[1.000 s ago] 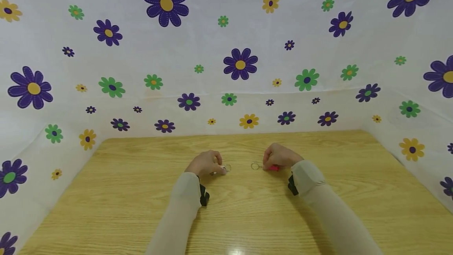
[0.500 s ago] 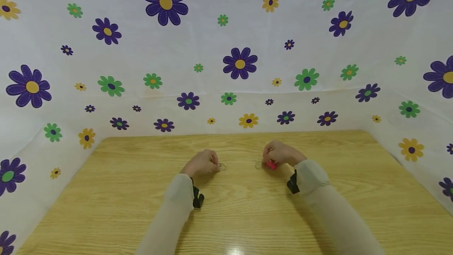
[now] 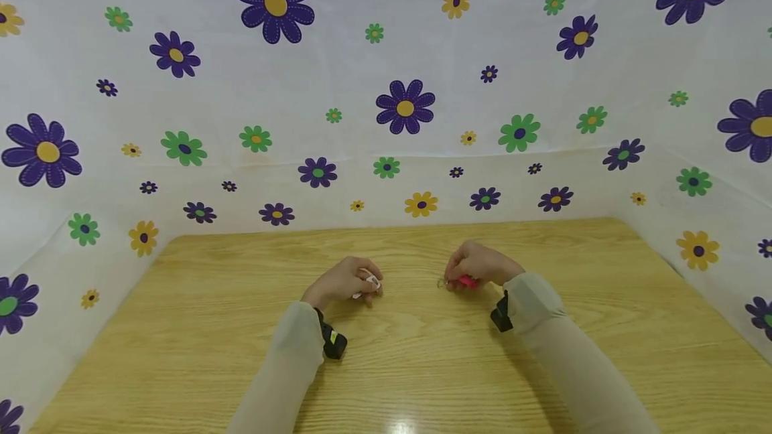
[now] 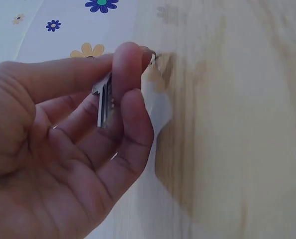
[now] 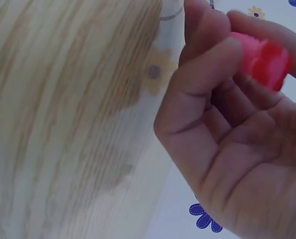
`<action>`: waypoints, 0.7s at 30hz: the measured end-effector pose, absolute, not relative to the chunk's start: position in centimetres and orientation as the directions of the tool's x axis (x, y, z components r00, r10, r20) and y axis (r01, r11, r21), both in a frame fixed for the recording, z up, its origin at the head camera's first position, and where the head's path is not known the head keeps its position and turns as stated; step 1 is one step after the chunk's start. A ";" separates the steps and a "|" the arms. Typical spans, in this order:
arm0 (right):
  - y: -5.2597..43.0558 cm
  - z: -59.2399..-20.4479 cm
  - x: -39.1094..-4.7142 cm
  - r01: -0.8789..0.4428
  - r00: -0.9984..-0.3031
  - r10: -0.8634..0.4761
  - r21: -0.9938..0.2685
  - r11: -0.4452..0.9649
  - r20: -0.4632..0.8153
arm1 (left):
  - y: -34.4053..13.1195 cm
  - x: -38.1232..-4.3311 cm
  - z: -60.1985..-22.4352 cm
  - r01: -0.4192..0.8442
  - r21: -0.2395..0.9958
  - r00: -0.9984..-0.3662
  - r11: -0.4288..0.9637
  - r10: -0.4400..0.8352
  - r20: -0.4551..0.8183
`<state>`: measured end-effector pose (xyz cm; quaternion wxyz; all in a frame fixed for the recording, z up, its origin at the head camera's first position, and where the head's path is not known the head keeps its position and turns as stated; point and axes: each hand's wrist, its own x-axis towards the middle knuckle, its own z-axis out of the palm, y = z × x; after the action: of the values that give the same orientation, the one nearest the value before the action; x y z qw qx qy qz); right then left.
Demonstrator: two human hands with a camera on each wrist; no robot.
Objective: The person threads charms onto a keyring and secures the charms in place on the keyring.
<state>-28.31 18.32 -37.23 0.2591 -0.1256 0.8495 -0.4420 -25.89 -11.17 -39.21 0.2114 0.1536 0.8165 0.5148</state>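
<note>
My left hand (image 3: 345,280) pinches a metal key (image 4: 104,105) between thumb and fingers. In the left wrist view its toothed blade points down toward the palm, and a bit of metal ring (image 4: 154,55) pokes out past the fingertips. The head view shows a pale, shiny part of it at the fingers. My right hand (image 3: 481,264) grips a pink and red keychain (image 5: 267,60), its far end covered by the fingers. A thin metal ring (image 3: 441,283) extends from this keychain toward the left hand. Both hands are low over the wooden table, apart from each other.
The wood-grain table (image 3: 386,360) reaches back to a white cloth (image 3: 338,72) printed with purple, green and yellow flowers, which also rises at both sides. Black wrist cameras sit under the left cuff (image 3: 334,342) and the right cuff (image 3: 502,313).
My left hand has shifted slightly left and turned the key, so its ring, visible before, is now mostly hidden in the head view. The right hand stays nearly in place, with the keychain tilted slightly.
</note>
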 end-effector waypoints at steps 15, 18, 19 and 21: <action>17.9 -37.4 -27.9 0.022 -0.899 -0.353 -0.833 0.553 -0.258 | -11.2 -25.1 -39.3 -0.027 0.937 -0.886 0.349 0.426 -0.184; 17.8 -37.4 -27.7 0.018 -0.903 -0.352 -0.840 0.542 -0.246 | -11.2 -24.9 -39.2 -0.014 0.931 -0.893 0.364 0.415 -0.176; 17.8 -37.4 -27.7 0.019 -0.903 -0.352 -0.843 0.538 -0.245 | -11.2 -24.9 -39.2 0.002 0.926 -0.896 0.377 0.412 -0.166; 17.7 -37.5 -27.6 0.018 -0.902 -0.354 -0.843 0.538 -0.245 | -11.2 -24.8 -39.2 0.034 0.913 -0.903 0.406 0.405 -0.147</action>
<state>-27.59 17.66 -37.47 0.1978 -0.0985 0.8543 -0.4705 -24.79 -11.17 -39.16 0.1756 0.1337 0.8198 0.5284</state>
